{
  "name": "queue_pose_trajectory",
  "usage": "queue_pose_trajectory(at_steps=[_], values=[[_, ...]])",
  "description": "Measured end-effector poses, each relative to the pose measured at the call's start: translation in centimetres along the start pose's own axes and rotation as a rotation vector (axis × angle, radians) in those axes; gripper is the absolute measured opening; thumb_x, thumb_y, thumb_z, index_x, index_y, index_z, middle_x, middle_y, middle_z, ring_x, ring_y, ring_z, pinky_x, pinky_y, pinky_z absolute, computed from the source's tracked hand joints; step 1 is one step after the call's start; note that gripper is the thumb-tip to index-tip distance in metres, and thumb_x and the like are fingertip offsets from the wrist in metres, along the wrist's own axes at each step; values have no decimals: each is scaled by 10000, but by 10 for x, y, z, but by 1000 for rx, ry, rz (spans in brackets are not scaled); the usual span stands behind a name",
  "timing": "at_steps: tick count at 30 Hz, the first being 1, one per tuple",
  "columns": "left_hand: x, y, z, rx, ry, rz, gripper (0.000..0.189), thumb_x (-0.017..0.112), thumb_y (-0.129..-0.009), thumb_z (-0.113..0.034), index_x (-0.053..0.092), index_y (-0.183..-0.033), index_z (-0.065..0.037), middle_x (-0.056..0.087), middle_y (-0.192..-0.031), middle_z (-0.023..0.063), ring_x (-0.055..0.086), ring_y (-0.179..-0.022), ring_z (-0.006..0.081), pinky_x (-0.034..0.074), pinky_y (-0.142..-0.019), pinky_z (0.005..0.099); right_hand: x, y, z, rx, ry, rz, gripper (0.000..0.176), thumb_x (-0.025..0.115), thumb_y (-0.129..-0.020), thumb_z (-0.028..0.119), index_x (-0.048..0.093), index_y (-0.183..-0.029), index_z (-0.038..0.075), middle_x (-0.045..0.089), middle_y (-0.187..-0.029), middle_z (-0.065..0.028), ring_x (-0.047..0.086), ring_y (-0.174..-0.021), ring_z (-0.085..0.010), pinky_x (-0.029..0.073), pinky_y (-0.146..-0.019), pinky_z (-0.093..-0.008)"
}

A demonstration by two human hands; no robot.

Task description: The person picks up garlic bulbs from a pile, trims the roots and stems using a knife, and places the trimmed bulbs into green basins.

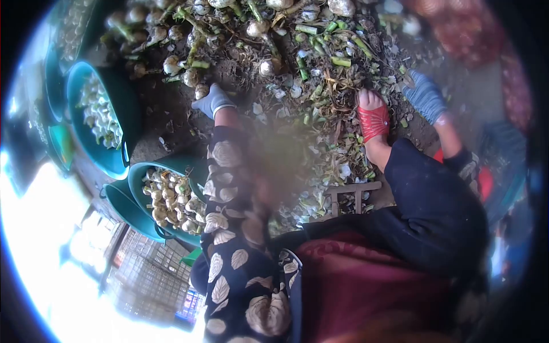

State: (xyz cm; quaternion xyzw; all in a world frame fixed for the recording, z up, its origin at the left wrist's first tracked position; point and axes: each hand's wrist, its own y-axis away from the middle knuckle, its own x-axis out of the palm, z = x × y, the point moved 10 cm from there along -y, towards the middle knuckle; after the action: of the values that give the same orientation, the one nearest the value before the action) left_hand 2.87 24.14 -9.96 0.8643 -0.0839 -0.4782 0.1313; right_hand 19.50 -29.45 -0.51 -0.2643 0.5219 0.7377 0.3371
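My left hand (214, 102), in a grey-blue glove, reaches to the lower edge of a heap of garlic (266, 67) with stalks on. Its thumb and fingers are closed about a garlic bulb (201, 91). Away on the right, my right hand (424, 97), in a striped grey-blue glove, hangs low over the ground beside the scraps. Its fingers are curled together, and I cannot tell what they hold. Cut stalk pieces (341, 61) and dry peelings (334, 146) lie between the two hands.
On the left, teal tubs contain trimmed garlic: one tub (127, 123) stands farther off, another (136, 177) beside my left sleeve. My foot in a red sandal (374, 121) rests among the peelings. Near my knee is a small wooden frame (357, 188). Red mesh sacks (463, 34) stand at upper right.
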Motion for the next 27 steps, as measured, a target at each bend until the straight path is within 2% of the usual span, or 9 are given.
queue_pose_trajectory(at_steps=[3, 6, 7, 12, 14, 15, 19, 23, 27], values=[[4, -23, 15, -36, 39, -31, 595, 681, -659, -99, 379, -1159, 15, 579, -1002, 185, 590, -866, 296, 447, -847, 362, 4, 0, 6, -51, -119, -33, 350, 631, -766, 172, 558, -1038, -36, 632, -918, -212, 620, -858, -328, 487, -762, -353], [9, 27, -46, 365, 693, 478, 337, 597, -681, 85, 534, -999, -6, 592, -931, 56, 568, -815, 154, 472, -731, 276, -7, 6, 44, -155, -266, -107, 285, 639, -763, 181, 573, -978, 7, 629, -871, -171, 618, -792, -308, 491, -709, -348], [10, 64, -53, 269, 599, 642, 402, 518, -686, 99, 539, -1076, 2, 603, -920, 59, 595, -813, 150, 499, -710, 282, -12, 6, 62, -157, -239, -56, 277, 645, -757, 187, 573, -960, 13, 627, -864, -158, 615, -781, -305, 490, -698, -350], [9, 258, -100, 436, 471, 1218, 316, 644, -777, -122, 549, -1058, -15, 574, -953, 32, 557, -840, 130, 452, -767, 256, -42, 40, 149, -664, -103, -272, 235, 668, -690, 202, 580, -864, 70, 593, -776, -96, 605, -703, -280, 483, -616, -391], [16, 299, -95, 353, 423, 1405, 546, 686, -744, -350, 497, -1129, -12, 571, -1020, 55, 550, -915, 160, 439, -828, 295, -38, 43, 161, -631, -21, -220, 442, 675, -626, 208, 585, -1007, 3, 610, -938, -161, 607, -761, -321, 487, -647, -402], [17, 320, -92, 311, 389, 1493, 672, 707, -728, -464, 471, -1164, -11, 570, -1053, 67, 546, -953, 175, 433, -858, 314, -40, 45, 165, -633, 49, -197, 360, 661, -653, 189, 589, -974, 43, 603, -873, -130, 610, -736, -296, 490, -620, -401], [16, 339, -102, 610, 285, 1440, 640, 673, -754, -443, 459, -1164, -1, 563, -1046, 111, 546, -943, 210, 434, -847, 336, -35, 53, 163, -664, 111, -183, 341, 648, -679, 174, 584, -995, 63, 599, -813, -99, 615, -723, -276, 498, -612, -408], [8, 328, -90, 563, 388, 1227, 535, 659, -767, -300, 461, -1164, -1, 565, -1036, 88, 549, -906, 203, 437, -820, 327, -33, 53, 159, -650, 79, -187, 329, 640, -694, 170, 581, -997, 57, 604, -820, -108, 616, -727, -274, 502, -618, -394], [-8, 349, -98, 507, 409, 1273, 514, 634, -790, -272, 452, -1197, -16, 552, -1047, 92, 511, -960, 168, 439, -773, 276, -37, 57, 148, -732, -62, -302, 243, 630, -736, 189, 574, -924, 46, 598, -734, -116, 607, -645, -255, 498, -574, -355]])
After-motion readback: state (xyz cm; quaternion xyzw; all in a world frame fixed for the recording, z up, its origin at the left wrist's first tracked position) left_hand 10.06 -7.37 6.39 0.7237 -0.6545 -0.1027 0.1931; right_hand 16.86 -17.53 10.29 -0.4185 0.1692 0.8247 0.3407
